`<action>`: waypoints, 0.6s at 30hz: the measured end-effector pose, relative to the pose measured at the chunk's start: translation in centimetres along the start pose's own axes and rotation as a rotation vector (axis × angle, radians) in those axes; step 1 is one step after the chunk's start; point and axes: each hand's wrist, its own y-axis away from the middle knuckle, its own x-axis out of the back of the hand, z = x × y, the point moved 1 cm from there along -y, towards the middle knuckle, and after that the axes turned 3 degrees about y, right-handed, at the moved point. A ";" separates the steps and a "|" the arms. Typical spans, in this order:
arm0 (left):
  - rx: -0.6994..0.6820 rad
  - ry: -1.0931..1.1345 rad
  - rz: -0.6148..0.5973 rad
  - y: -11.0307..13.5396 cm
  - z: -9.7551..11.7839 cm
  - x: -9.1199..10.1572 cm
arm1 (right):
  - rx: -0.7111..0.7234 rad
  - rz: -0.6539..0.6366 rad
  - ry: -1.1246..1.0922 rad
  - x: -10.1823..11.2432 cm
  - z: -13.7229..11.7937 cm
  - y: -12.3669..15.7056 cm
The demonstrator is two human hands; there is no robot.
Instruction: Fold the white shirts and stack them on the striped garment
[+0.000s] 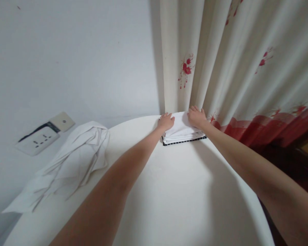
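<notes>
A folded stack of white cloths [182,131] with a dark stitched bottom edge lies at the far side of a white round table [174,191], against the curtain. My left hand [166,121] rests on the stack's left end, its fingers curled over the top edge. On the right end lies my right hand [196,117], palm down with the fingers spread flat. Both arms are stretched far forward across the table.
A loose pile of crumpled white cloth [74,157] hangs over the table's left edge. Behind it the white wall carries a power socket [38,140] and a small plate. A cream curtain [236,68] with red flowers hangs behind and to the right.
</notes>
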 end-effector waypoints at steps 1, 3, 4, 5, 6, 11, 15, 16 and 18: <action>-0.007 0.007 0.009 -0.3 -0.3 0.0 | 0.020 0.050 -0.010 0.5 -1.2 0.8; -0.014 0.018 0.019 -0.8 -0.8 0.1 | 0.111 0.069 -0.064 1.1 -3.9 3.0; -0.010 0.026 0.025 -1.0 -1.1 0.2 | 0.156 0.056 -0.095 1.0 -5.3 4.3; -0.003 0.036 0.030 -1.1 -1.4 0.3 | 0.189 0.039 -0.120 0.9 -6.5 5.5; 0.008 0.045 0.035 -1.1 -1.6 0.3 | 0.209 0.016 -0.140 0.6 -7.6 6.8; 0.032 0.069 0.101 -0.4 -2.0 1.4 | 0.121 0.031 -0.198 -0.1 -10.6 11.2; 0.011 0.057 0.215 1.8 -2.5 4.0 | 0.156 0.161 -0.279 1.2 -13.1 14.4; -0.004 0.052 0.234 2.8 -2.8 4.9 | 0.207 0.168 -0.304 1.5 -13.9 15.6; -0.037 0.038 0.246 5.3 -3.5 6.4 | 0.305 0.141 -0.355 1.8 -15.7 18.0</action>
